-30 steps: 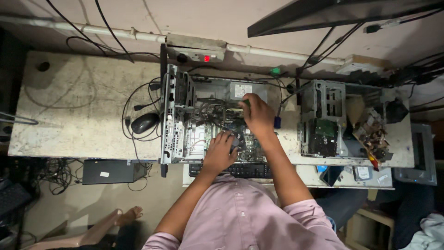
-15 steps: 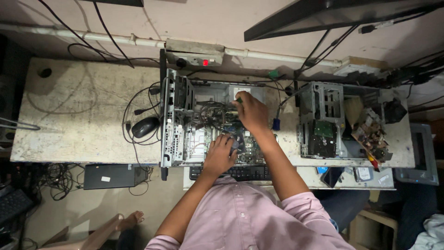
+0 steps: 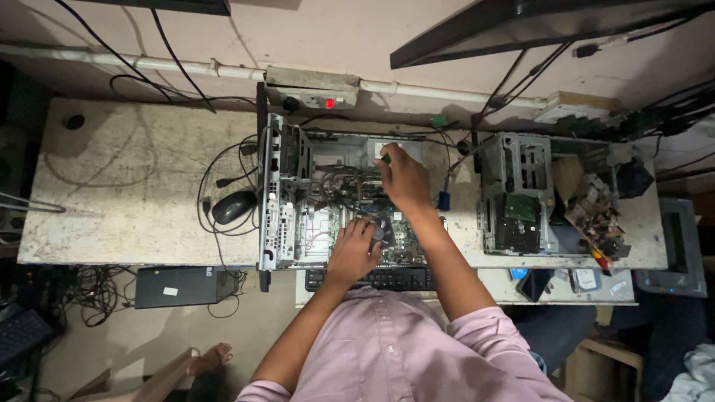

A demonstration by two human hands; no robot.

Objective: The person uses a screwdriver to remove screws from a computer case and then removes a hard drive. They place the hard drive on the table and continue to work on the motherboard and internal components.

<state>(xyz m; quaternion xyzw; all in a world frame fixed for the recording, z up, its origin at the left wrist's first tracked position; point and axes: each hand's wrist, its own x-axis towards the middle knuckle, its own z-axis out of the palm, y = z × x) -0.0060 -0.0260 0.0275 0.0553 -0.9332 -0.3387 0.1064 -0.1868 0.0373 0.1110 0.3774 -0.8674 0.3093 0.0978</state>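
Observation:
An open desktop computer case (image 3: 279, 223) lies flat on the worn table, its motherboard (image 3: 406, 242) and wiring exposed. My left hand (image 3: 351, 251) rests on the board at the case's near side, fingers bent down beside a black cooler fan (image 3: 383, 229). My right hand (image 3: 406, 179) reaches deeper into the case, towards its far wall. Its fingers are closed around a small green-tipped thing (image 3: 386, 158). A black keyboard (image 3: 387, 278) lies at the table's near edge under my arms.
A black mouse (image 3: 232, 206) with looped cables sits left of the case. A bare metal drive cage (image 3: 518, 193) and loose circuit parts (image 3: 596, 216) stand to the right. A power strip (image 3: 313, 97) with a red light runs along the wall. A dark box (image 3: 179, 286) sits below the table edge.
My right hand has shifted slightly left and farther into the case. My left hand stays on the board by the fan.

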